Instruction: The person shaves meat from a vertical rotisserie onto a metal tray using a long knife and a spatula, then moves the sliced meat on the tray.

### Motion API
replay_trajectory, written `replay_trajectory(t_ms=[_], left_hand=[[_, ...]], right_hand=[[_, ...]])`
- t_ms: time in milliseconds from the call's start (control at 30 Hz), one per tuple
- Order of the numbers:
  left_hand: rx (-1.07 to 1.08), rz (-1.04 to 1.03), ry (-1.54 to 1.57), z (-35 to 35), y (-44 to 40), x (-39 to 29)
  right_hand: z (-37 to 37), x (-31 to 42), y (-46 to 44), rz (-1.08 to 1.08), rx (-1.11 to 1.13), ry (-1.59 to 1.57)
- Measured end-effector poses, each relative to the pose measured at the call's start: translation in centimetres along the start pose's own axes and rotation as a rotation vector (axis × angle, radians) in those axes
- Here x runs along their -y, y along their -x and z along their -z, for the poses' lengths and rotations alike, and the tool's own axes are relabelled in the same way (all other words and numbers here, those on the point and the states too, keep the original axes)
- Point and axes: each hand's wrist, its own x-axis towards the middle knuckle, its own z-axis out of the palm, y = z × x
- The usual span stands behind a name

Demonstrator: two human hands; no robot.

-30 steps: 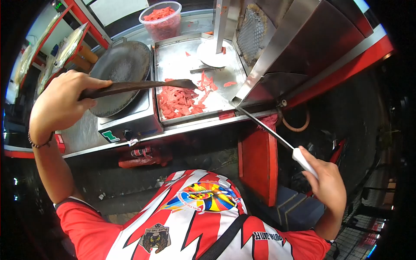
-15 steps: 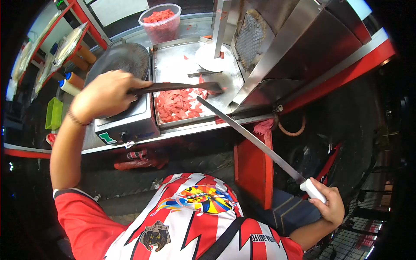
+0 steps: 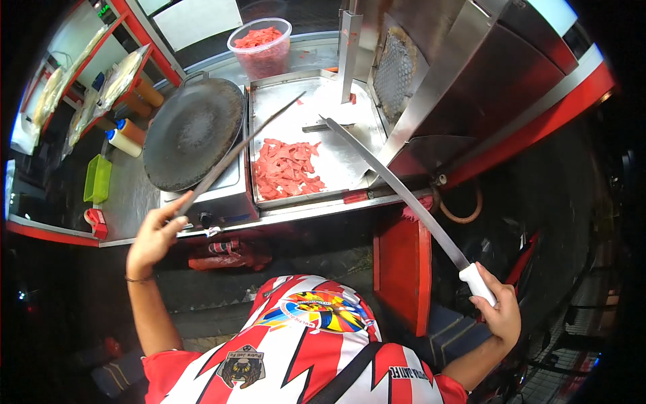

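Observation:
My left hand (image 3: 153, 239) is closed on the end of a long dark spatula (image 3: 235, 149), seen nearly edge-on. It slants up from my hand past the round black griddle pan (image 3: 192, 131) and over the metal tray (image 3: 269, 87). My right hand (image 3: 501, 311) grips the white handle of a long knife (image 3: 417, 207). The blade angles up and left, its tip above the tray near a short metal bar (image 3: 326, 127). Thin red slices (image 3: 286, 168) that look like meat lie heaped in the tray's near left part, apart from both tools.
A clear tub (image 3: 261, 60) of more red slices stands behind the tray. An upright metal post (image 3: 348, 57) and a steel grill housing (image 3: 471, 87) rise at the right. Squeeze bottles (image 3: 125, 143) and a green basket (image 3: 98, 179) sit at the left.
My left hand has moved down toward me, drawing the spatula back from the slices and tilting it upward. The knife tip has shifted slightly up and right. The view has moved a little.

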Motion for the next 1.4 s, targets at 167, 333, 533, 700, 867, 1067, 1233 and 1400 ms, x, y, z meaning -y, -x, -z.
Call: replay_trajectory(t_ms=[167,333,533,700,867,1067,1233,1400], left_hand=[[0.076,0.022,0.293,-6.3,-0.7,0.9],[0.062,-0.080,0.233,-10.2,-7.0,0.1],[0.069,-0.108,0.347,-10.4,-12.0,-2.6],[0.017,-0.120,0.329,-8.1,-8.7,-0.3],[-0.011,-0.110,0.211,-5.4,-5.4,0.5],[-0.085,-0.152,0.085,-2.8,-3.5,0.2],[-0.119,-0.143,0.081,-2.3,-3.4,0.1],[-0.104,-0.164,0.014,-2.3,-2.9,-0.3]], right_hand=[[0.1,0.4,-1.1,0.036,-0.012,0.011],[-0.6,1.0,-2.3,0.008,-0.057,-0.003],[-2.9,2.1,-3.8,0.205,-0.175,0.189],[-4.5,3.2,-3.6,0.278,-0.232,0.323],[-5.1,5.6,-2.8,0.162,-0.209,0.520],[-6.8,6.9,-3.2,0.159,-0.222,0.731],[-7.4,7.4,-3.8,0.198,-0.264,0.749],[-7.5,7.5,-4.0,0.156,-0.201,0.775]])
